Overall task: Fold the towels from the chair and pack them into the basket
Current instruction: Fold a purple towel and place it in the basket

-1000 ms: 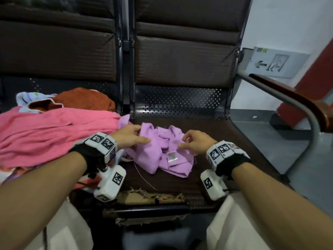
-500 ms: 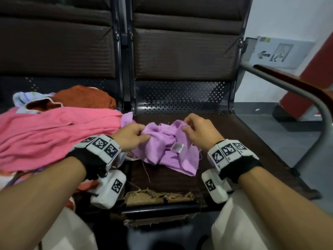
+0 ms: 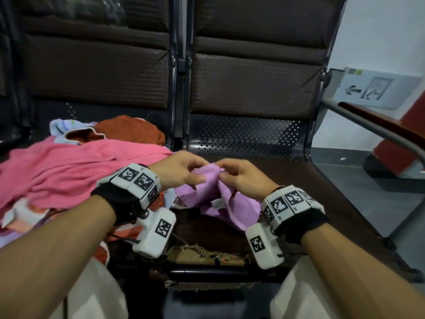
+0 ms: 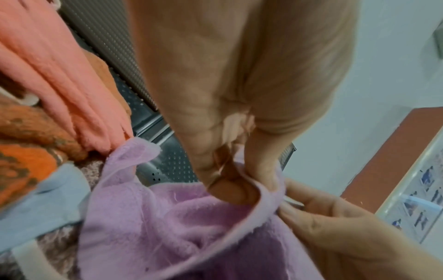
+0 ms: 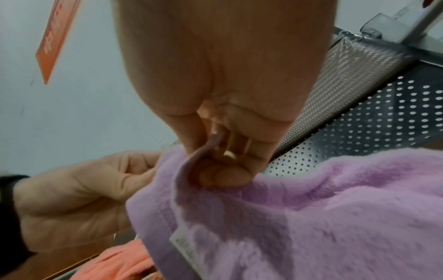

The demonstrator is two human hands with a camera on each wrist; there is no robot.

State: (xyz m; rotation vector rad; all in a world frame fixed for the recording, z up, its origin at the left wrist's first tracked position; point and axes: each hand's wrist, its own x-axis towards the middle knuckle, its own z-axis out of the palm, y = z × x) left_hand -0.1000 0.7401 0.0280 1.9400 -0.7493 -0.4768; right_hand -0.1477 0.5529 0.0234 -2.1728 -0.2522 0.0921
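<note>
A small lilac towel [image 3: 226, 203] with a white label hangs crumpled over the brown chair seat [image 3: 322, 203]. My left hand [image 3: 184, 172] pinches its hemmed top edge between thumb and fingers [image 4: 230, 181]. Right beside it, my right hand [image 3: 234, 178] pinches the same edge [image 5: 215, 170]. The two hands nearly touch, lifted a little above the seat. The lilac towel [image 4: 167, 227] droops below both grips, its label [image 5: 184, 246] facing the right wrist camera. No basket is in view.
A heap of towels lies on the left seat: a large pink one [image 3: 76, 171], a rust-orange one [image 3: 131, 130] and a pale blue one [image 3: 59, 125]. A metal armrest [image 3: 379, 130] bounds the right seat. The seat's front edge [image 3: 207, 254] is torn.
Both hands have come together at the lilac towel's top edge and raised it off the seat; a second ago they were apart, handling it as it lay crumpled.
</note>
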